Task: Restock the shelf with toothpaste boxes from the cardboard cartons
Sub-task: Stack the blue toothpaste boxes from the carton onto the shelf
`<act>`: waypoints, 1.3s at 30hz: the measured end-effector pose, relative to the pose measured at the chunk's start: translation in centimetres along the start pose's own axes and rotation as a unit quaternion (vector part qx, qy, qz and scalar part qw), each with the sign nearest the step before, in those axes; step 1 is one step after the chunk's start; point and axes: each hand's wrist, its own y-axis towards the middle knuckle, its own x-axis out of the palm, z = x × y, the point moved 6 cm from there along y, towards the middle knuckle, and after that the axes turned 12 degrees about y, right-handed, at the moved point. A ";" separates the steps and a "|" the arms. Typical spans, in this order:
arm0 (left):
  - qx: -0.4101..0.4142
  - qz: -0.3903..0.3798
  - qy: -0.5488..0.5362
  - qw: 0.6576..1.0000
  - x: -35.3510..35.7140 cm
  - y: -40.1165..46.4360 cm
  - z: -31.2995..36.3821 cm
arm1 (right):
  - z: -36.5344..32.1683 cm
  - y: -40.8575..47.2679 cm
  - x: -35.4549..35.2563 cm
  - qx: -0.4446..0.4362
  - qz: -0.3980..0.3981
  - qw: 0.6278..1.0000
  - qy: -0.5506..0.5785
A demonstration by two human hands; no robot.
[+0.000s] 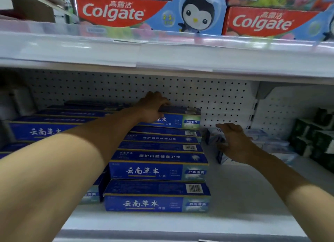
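Blue toothpaste boxes lie stacked in rows on the white shelf (235, 196). My left hand (153, 106) reaches deep into the shelf and grips the top blue box (184, 118) at the back of the stack (159, 171), fingers curled over its upper edge. My right hand (233, 142) hovers to the right with fingers spread, just over a pale blue-and-white box (215, 136) that stands on the shelf. Whether it touches that box cannot be told. No cardboard carton is in view.
Above, a shelf carries red and blue Colgate boxes (126, 12). More blue boxes (45, 129) fill the left side. Pale boxes (271, 142) and dark green boxes (314, 137) sit at the right. A perforated white back panel (108, 86) closes the shelf.
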 end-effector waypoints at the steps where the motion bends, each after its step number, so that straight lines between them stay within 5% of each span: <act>1: -0.010 0.005 0.000 1.000 -0.2 -0.3 -0.3 | -0.1 -0.1 0.1 0.000 -0.003 1.000 -0.005; 17: 0.004 0.002 0.050 0.999 -4.2 -11.0 -1.7 | -8.8 -6.0 -2.1 -0.006 -0.042 0.998 -0.034; 25: -0.065 -0.029 0.060 0.996 -5.4 -22.1 -3.9 | -17.4 -11.2 -1.7 -0.044 -0.040 0.997 -0.053; 39: -0.217 -0.147 0.040 0.964 0.2 -48.1 -10.9 | -34.5 -22.1 10.9 -0.220 -0.171 0.960 -0.012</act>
